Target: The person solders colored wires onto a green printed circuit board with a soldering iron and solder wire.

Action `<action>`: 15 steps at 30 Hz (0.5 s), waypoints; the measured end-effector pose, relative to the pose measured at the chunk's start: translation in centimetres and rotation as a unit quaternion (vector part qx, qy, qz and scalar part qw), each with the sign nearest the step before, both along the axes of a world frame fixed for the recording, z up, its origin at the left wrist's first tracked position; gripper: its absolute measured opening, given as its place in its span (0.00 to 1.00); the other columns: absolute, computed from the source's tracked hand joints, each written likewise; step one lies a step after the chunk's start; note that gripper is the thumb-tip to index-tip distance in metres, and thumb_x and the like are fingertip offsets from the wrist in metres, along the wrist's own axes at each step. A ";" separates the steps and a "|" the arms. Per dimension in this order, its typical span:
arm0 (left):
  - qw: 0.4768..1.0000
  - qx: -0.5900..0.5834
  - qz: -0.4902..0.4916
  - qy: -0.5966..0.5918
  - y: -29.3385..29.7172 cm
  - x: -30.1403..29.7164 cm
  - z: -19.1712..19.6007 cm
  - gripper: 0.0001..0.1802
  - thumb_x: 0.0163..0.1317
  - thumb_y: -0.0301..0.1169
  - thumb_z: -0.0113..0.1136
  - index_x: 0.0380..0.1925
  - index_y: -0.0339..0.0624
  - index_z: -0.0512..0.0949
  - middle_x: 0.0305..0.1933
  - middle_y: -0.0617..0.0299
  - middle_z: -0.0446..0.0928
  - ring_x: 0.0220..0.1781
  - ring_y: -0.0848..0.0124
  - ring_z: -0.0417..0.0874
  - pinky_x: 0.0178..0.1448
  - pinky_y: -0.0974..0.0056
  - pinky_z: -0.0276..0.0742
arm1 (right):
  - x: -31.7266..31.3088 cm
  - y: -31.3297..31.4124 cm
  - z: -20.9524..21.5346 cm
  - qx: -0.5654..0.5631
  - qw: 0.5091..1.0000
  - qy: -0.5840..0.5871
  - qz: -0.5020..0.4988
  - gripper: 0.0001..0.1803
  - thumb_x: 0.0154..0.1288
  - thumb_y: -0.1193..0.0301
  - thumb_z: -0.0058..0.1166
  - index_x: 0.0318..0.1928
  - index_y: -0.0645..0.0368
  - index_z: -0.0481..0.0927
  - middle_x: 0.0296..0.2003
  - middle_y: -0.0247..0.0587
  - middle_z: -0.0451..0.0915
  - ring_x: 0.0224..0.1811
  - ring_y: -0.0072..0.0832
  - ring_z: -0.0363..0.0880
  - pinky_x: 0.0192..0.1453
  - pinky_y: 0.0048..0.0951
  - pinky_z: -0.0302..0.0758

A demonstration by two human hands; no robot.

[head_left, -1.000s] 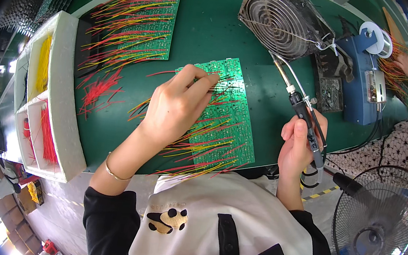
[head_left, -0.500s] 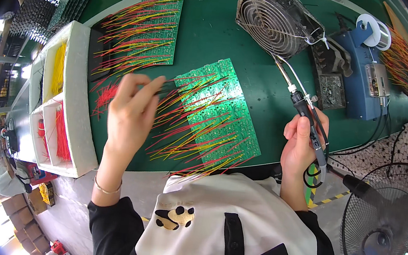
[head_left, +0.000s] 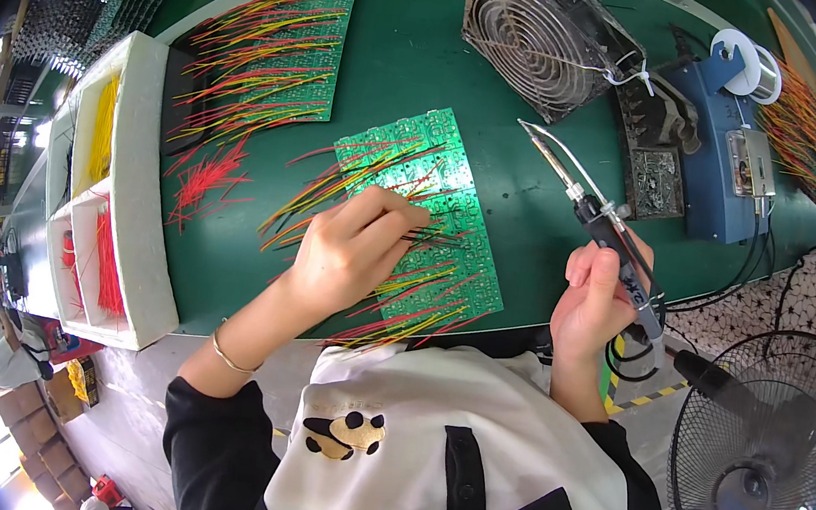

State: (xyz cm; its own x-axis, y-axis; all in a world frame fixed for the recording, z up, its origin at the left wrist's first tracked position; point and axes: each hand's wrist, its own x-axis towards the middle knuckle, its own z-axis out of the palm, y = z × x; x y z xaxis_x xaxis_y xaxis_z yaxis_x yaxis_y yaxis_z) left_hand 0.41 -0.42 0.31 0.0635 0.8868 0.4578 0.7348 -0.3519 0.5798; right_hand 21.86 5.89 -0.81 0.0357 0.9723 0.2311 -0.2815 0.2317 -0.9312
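Note:
My left hand (head_left: 354,247) is over the green circuit board panel (head_left: 474,248), its fingers pinched together. Thin black wires (head_left: 442,240) stick out from its fingertips across the board; how many it holds is hard to make out. Rows of red, yellow and black wires (head_left: 318,206) stand out from the board toward the left. In my right hand (head_left: 597,295) is a soldering iron (head_left: 596,216) with a thin feed tube alongside. Its tip points up and left, in the air beyond the board's right edge.
A second wired panel (head_left: 315,53) lies at the far left, near loose red wires (head_left: 207,182). The white foam box (head_left: 145,225) holds yellow and red wires. Behind are a dusty fan (head_left: 528,42) and a blue solder feeder (head_left: 702,148) with its spool (head_left: 746,67). A floor fan (head_left: 746,465) stands right.
My left hand has moved right, from beside the loose red wires to over the middle of the board. The soldering iron has shifted slightly, staying in my right hand.

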 end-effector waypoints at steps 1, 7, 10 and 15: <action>1.000 -0.002 -0.004 0.002 0.2 0.0 0.2 0.12 0.40 0.12 0.59 0.28 0.34 0.77 0.29 0.58 0.74 0.28 0.67 0.78 0.28 0.69 0.75 | 0.0 0.1 -0.1 0.016 1.000 0.020 0.015 0.13 0.59 0.74 0.52 0.42 0.67 0.68 0.21 0.38 0.71 0.15 0.16 0.63 0.17 0.17 0.61; 1.000 0.008 0.021 0.022 1.2 0.4 2.4 0.09 0.43 0.15 0.57 0.28 0.35 0.75 0.30 0.59 0.70 0.26 0.67 0.76 0.25 0.65 0.74 | 0.5 -0.5 0.1 -0.013 0.999 -0.028 0.040 0.11 0.62 0.70 0.50 0.37 0.65 0.65 0.19 0.43 0.73 0.13 0.17 0.64 0.16 0.16 0.62; 0.998 0.025 0.010 0.051 1.9 0.7 2.2 0.12 0.42 0.16 0.57 0.31 0.34 0.75 0.31 0.58 0.70 0.26 0.68 0.76 0.24 0.67 0.73 | 0.4 -0.5 0.2 -0.031 0.998 -0.040 0.050 0.11 0.61 0.72 0.50 0.37 0.65 0.65 0.19 0.43 0.73 0.14 0.17 0.65 0.17 0.16 0.62; 0.988 0.018 0.024 0.148 1.2 1.1 0.3 0.19 0.38 0.18 0.61 0.36 0.34 0.77 0.31 0.59 0.71 0.25 0.71 0.76 0.25 0.68 0.73 | 0.2 -0.6 0.3 -0.039 0.996 -0.048 0.067 0.11 0.60 0.73 0.51 0.38 0.65 0.65 0.20 0.44 0.73 0.14 0.17 0.65 0.17 0.16 0.63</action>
State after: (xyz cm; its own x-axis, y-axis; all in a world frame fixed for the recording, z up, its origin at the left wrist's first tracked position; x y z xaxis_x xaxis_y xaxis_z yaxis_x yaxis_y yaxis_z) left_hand 1.48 0.78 0.62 0.1587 0.8756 0.4562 0.8868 -0.3296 0.3241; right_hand 22.01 5.24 -0.54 -0.1141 0.9819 0.1512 -0.2134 0.1244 -0.9690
